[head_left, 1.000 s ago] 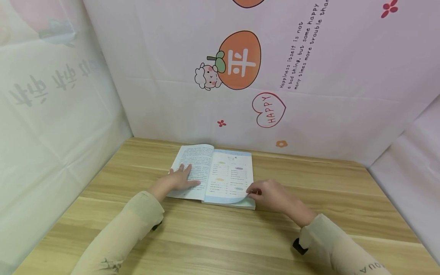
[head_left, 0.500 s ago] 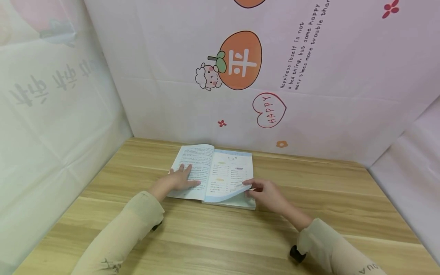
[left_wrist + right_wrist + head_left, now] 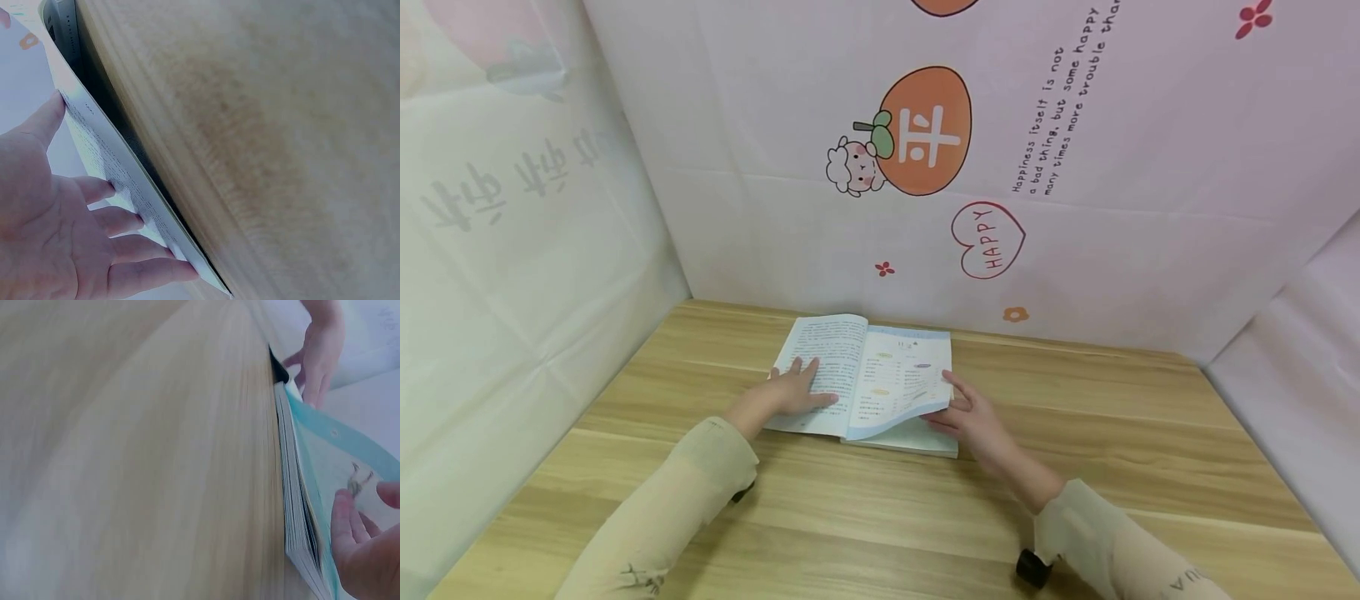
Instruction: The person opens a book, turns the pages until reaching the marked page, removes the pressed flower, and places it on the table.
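An open book [image 3: 898,354] lies on the wooden table near its back edge, with printed text on the left page and a blue-bordered contents page on the right. My left hand [image 3: 786,393] rests on the left page, fingers spread; the left wrist view shows its fingertips [image 3: 134,222] along that page. At the right page's raised lower corner, my right hand [image 3: 973,421] holds the page by its outer edge, index fingertip at the edge and other digits partly hidden beneath. In the right wrist view, fingers [image 3: 342,515] overlap a teal-bordered page with a small drawing.
Wooden table [image 3: 880,525] surrounds the book. A white printed cloth wall [image 3: 760,233] rises right behind it, and another pale cloth [image 3: 512,317] stands along the left side. Dark straps [image 3: 1033,568] show at the sleeve cuffs.
The right page's lower corner has risen and curled up and away, showing more of the page beneath. My right hand has moved slightly away and turned under the page; my left hand has stayed put.
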`<act>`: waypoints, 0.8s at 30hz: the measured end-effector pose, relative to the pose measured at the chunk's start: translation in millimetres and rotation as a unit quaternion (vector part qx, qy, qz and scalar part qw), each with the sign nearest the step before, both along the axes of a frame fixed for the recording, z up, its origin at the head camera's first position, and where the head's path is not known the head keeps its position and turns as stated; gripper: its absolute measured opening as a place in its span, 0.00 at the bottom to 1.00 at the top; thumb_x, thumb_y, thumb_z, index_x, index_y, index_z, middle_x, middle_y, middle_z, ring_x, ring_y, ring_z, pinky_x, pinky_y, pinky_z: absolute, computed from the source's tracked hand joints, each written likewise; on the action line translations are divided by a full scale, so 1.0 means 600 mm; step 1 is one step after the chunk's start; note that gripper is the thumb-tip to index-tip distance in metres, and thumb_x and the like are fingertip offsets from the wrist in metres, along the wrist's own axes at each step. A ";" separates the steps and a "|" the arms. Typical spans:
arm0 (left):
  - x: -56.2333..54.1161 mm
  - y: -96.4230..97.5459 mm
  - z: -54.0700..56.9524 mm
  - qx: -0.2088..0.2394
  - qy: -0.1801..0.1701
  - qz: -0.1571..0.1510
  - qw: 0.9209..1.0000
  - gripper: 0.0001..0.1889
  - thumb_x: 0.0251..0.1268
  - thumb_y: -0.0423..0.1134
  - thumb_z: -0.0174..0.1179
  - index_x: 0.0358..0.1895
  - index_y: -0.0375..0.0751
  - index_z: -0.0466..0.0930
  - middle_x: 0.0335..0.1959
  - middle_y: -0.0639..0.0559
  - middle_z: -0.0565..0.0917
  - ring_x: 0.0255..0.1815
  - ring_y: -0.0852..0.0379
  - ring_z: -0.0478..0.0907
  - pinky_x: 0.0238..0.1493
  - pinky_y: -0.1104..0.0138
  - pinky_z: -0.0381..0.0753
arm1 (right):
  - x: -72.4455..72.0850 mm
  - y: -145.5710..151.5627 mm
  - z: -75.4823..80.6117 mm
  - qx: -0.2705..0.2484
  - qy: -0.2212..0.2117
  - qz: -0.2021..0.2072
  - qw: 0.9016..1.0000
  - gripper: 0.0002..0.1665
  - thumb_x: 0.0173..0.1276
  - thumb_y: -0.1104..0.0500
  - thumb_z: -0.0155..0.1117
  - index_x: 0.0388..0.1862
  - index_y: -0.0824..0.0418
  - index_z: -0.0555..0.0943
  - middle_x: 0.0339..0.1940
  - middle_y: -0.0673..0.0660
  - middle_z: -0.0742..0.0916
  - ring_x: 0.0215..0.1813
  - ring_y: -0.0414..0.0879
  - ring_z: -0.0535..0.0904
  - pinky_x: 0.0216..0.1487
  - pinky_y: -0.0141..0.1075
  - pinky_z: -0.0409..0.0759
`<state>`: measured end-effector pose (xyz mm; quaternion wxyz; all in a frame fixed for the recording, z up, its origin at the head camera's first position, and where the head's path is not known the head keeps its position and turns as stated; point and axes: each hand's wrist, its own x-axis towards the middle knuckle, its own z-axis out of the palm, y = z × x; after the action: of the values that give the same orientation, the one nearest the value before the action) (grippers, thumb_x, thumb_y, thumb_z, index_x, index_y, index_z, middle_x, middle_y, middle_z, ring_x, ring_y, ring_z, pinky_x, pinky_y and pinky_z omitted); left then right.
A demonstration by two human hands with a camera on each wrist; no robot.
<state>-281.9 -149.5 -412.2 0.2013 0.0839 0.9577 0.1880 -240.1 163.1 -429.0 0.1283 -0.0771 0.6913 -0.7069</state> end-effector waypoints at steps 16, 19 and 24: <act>-0.003 0.000 0.000 0.002 -0.002 -0.008 1.000 0.47 0.79 0.60 0.50 0.81 0.27 0.41 0.80 0.23 0.43 0.82 0.32 0.38 0.78 0.40 0.33 | 0.003 -0.050 0.007 -0.069 -0.020 -0.009 0.997 0.57 0.73 0.76 0.55 0.85 0.58 0.31 0.69 0.79 0.74 0.57 0.55 0.85 0.58 0.42 0.82; -0.002 0.000 0.002 0.004 -0.003 -0.008 1.000 0.47 0.79 0.60 0.50 0.81 0.26 0.41 0.80 0.23 0.43 0.82 0.32 0.38 0.78 0.40 0.34 | 0.001 -0.055 0.010 -0.056 -0.006 0.016 0.998 0.55 0.73 0.75 0.56 0.86 0.58 0.35 0.63 0.79 0.79 0.54 0.52 0.86 0.59 0.45 0.82; 0.000 0.000 0.005 0.002 -0.003 -0.007 1.000 0.47 0.79 0.60 0.49 0.81 0.27 0.41 0.80 0.24 0.43 0.82 0.33 0.38 0.78 0.40 0.34 | -0.002 -0.065 0.015 -0.037 -0.013 0.045 0.998 0.55 0.73 0.72 0.56 0.85 0.59 0.33 0.61 0.76 0.81 0.56 0.56 0.85 0.61 0.49 0.80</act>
<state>-281.9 -149.5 -409.2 0.2050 0.0905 0.9560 0.1892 -241.4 123.9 -419.7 0.1660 -0.1042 0.6585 -0.7267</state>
